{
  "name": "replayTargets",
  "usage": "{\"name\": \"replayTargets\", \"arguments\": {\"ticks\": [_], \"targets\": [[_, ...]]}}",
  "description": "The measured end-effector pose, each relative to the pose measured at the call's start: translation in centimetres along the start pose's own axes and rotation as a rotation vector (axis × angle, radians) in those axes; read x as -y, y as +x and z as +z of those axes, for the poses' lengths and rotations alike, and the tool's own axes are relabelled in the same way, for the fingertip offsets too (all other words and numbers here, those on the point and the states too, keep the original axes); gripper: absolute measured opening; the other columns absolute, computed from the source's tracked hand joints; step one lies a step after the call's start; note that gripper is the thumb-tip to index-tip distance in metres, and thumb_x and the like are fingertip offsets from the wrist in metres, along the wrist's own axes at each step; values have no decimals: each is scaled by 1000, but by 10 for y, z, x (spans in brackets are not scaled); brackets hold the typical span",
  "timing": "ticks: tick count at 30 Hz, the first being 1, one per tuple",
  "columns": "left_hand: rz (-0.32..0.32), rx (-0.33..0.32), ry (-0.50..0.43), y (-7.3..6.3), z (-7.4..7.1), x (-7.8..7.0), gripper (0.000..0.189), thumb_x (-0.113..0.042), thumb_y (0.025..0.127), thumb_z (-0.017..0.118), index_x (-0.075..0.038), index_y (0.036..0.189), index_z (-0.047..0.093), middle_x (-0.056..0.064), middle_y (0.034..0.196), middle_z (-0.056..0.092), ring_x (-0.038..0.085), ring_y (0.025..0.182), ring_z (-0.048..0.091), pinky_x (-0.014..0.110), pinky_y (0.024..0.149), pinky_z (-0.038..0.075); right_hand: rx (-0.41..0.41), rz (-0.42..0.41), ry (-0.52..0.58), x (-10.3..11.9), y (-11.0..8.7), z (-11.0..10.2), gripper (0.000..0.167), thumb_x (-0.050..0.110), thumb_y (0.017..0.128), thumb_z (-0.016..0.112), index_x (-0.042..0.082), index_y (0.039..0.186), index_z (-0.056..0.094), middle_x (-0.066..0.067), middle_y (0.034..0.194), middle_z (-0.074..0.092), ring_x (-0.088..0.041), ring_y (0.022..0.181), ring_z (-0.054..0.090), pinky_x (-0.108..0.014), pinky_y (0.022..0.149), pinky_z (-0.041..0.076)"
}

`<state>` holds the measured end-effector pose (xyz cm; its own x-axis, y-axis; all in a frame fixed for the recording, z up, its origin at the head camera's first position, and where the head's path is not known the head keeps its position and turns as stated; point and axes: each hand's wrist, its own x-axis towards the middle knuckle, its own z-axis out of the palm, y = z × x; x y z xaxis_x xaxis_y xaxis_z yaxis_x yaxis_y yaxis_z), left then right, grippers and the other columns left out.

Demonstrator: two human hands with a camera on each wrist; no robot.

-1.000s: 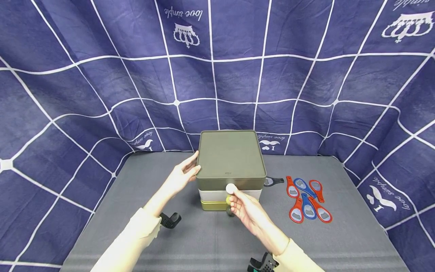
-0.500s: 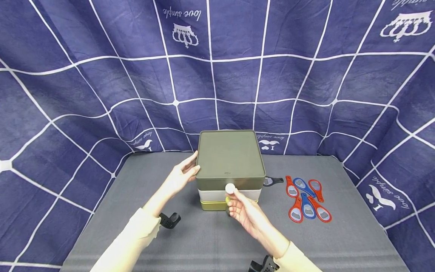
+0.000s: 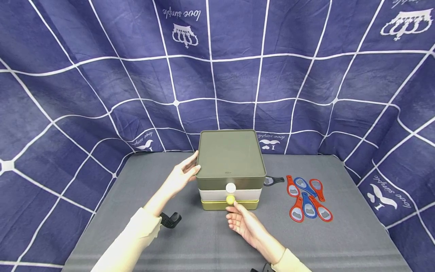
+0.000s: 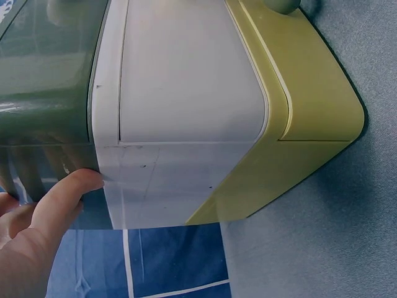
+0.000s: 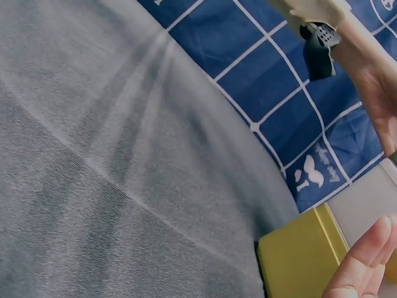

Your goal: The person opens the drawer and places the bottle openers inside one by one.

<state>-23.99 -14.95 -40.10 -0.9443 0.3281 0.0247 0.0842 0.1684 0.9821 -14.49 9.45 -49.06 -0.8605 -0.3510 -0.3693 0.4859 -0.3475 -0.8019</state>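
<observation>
A stacked three-drawer box (image 3: pixel 231 153) stands on the table: dark green on top, white in the middle, olive yellow below. A white knob (image 3: pixel 230 187) is on the green drawer and a yellow knob (image 3: pixel 230 199) on the white one. The yellow drawer's green knob (image 4: pixel 282 5) shows in the left wrist view. My left hand (image 3: pixel 181 173) rests its fingers against the box's left side, along the green section. My right hand (image 3: pixel 242 223) is in front of the yellow drawer, fingers loosely bent, fingertips just below the yellow knob. It hides the green knob in the head view.
Right of the box lie several bottle openers, red (image 3: pixel 296 210), blue (image 3: pixel 309 206) and one black (image 3: pixel 273 181). A blue checked cloth (image 3: pixel 234 79) hangs behind and beside the grey table (image 3: pixel 200 241).
My right hand has moved down from the white knob to the front of the bottom drawer, uncovering the white and yellow knobs. The left hand and the box have stayed in place.
</observation>
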Motion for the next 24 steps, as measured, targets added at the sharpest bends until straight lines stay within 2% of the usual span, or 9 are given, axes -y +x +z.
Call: {"name": "replayTargets", "arguments": {"ticks": [2, 11, 18, 24], "targets": [[1, 1, -1, 0, 0, 0, 61, -15, 103, 51, -12, 157, 22, 23, 159, 26, 36, 144, 33, 53, 108, 43, -5, -3, 13, 1, 2, 0, 43, 38, 102, 49, 0, 120, 56, 6, 81, 63, -3, 73, 59, -16, 71, 53], [-5, -2, -3, -1, 0, 0, 61, -15, 103, 51, -12, 157, 23, 23, 159, 26, 36, 144, 33, 54, 108, 43, -35, -38, 91, 2, 11, 8, 19, 29, 104, 45, 13, 101, 54, 7, 75, 63, -5, 70, 58, -16, 68, 52], [-4, -1, -1, -1, 0, -1, 61, -15, 103, 50, -11, 157, 22, 23, 159, 24, 36, 145, 31, 53, 108, 42, -45, -74, 100, 4, 13, 10, 17, 27, 104, 46, 16, 97, 56, 8, 74, 62, -3, 68, 58, -14, 67, 51], [-1, -1, -7, -1, 0, -1, 61, -14, 103, 50, -11, 157, 22, 23, 159, 24, 36, 146, 29, 53, 108, 42, -81, -72, 103, 4, 11, 12, 18, 27, 104, 48, 16, 93, 58, 9, 73, 60, -2, 67, 56, -13, 65, 50]]}}
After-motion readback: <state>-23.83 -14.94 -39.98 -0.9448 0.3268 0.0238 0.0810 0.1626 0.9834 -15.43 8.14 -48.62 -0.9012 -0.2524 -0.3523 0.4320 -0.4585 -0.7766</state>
